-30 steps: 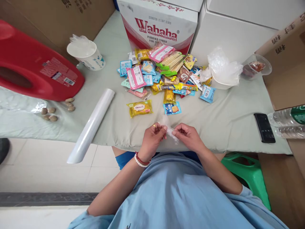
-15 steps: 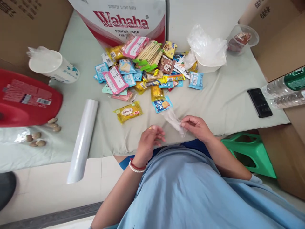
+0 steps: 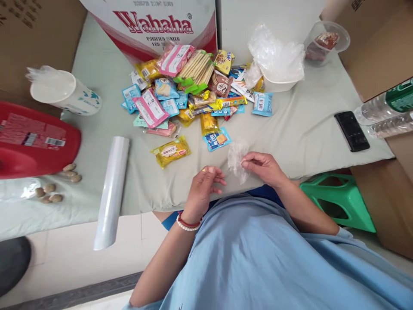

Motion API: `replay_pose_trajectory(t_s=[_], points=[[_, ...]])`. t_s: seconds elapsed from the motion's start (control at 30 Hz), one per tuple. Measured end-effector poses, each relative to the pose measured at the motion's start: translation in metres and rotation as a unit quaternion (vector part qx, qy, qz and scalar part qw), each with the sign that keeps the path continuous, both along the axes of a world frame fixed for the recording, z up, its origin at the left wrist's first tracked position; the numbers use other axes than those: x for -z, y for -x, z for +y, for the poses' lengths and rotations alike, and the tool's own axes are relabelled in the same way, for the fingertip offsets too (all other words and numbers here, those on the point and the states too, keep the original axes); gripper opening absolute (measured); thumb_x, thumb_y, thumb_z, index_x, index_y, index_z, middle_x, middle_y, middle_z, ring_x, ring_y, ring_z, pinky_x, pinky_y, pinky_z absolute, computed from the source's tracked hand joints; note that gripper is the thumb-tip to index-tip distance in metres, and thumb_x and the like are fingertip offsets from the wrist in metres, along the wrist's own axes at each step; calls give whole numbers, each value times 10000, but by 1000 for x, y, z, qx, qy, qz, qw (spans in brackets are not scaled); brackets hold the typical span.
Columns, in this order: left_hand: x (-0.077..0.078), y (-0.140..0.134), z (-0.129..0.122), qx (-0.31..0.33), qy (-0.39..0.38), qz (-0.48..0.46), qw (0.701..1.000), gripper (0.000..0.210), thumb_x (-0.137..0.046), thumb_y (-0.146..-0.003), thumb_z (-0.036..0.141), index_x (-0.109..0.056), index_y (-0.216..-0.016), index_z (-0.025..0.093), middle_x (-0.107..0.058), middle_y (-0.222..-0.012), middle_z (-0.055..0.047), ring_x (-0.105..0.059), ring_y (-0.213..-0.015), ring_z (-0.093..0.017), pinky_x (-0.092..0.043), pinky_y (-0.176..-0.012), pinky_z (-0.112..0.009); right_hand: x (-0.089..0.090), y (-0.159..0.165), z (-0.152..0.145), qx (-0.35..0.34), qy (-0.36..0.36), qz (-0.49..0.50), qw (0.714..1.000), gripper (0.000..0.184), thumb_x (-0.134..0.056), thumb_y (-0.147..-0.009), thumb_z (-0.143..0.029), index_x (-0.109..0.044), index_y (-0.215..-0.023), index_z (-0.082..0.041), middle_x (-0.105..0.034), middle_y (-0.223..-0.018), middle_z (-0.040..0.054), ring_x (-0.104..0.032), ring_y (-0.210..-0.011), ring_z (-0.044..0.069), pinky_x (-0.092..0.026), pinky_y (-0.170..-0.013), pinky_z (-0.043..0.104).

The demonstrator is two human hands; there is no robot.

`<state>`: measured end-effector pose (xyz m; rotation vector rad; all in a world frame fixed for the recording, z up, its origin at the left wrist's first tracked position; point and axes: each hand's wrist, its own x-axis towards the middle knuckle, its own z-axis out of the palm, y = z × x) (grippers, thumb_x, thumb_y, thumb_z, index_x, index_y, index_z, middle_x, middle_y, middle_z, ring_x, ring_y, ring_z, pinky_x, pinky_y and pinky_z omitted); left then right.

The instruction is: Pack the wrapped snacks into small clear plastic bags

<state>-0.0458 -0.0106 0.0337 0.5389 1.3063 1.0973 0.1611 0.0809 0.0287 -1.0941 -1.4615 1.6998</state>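
In the head view, the right hand (image 3: pixel 266 168) pinches a crumpled piece of plastic film (image 3: pixel 238 159) between thumb and forefinger, its fingers narrowed on the film's right side. The film is thin, clear and wrinkled, bunched into a loose, uneven shape near the middle of the front edge of the surface (image 3: pixel 290 142); how much of it touches the cloth below cannot be told. The left hand (image 3: pixel 204 187), with a ring and a beaded bracelet (image 3: pixel 189 224), is just beside it, fingers loosely curled and a little apart, above the same edge.

The surface wears a matt, pale grey-green cloth with soft creases. Behind the film lie a flat blue packet (image 3: pixel 217 139) and a plump, glossy yellow packet (image 3: pixel 171 151), and farther back a heap of snack packets (image 3: pixel 187 88) leads up to a printed carton (image 3: pixel 155 26). A smooth white roll (image 3: pixel 112 189) sticks out over the front edge, left of the left hand. Toward the right edge rests a flat black phone (image 3: pixel 351 131), near ribbed clear bottles (image 3: pixel 383 110). Creased cloth stretches from the right hand to the phone, and a narrower strip of it runs between the left hand and the roll
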Motion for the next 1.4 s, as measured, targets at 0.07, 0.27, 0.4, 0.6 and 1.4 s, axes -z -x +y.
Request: replay_pose_trajectory(t_s=[0.07,0.27,0.4,0.6,1.4], points=[[0,-8,5,27,-7,2,1000,554,-767,-762,716,-673,-938,199,-695,-870,-31,-664,-783,-179,-521,-562,-251,-2,8,-4,-42,-7,-2,999,360,-839,-782,-568,-780,-844,-218,-703,-810,20,-601,-765,171,-483,-735,313],[7,0,13,-80,-62,21,995,406,-874,-735,520,-644,-788,189,-639,-712,28,-585,-677,-102,-479,-640,-216,0,6,6,34,17,13,999,378,-862,-750,-569,-774,-860,-218,-686,-790,2,-535,-685,130,-433,-643,271],[7,14,1,-102,-54,4,993,414,-883,-718,516,-643,-821,195,-661,-753,15,-616,-693,-118,-484,-653,-237,3,-2,10,97,61,29,993,424,-883,-714,-585,-740,-863,-216,-634,-733,-19,-426,-586,96,-348,-530,245],[19,28,-22,-97,-21,110,989,368,-805,-799,511,-652,-881,186,-655,-785,0,-590,-702,-127,-470,-635,-238,-4,-3,8,118,138,93,979,471,-880,-719,-578,-600,-870,-231,-678,-815,-17,-345,-502,56,-226,-422,205],[-23,49,5,57,-107,92,988,420,-925,-684,503,-661,-722,178,-576,-647,25,-468,-581,-94,-384,-555,-221,-127,-45,51,8,-90,-23,996,293,-873,-823,-426,-730,-861,-174,-495,-613,-37,-385,-534,68,-236,-491,233]])
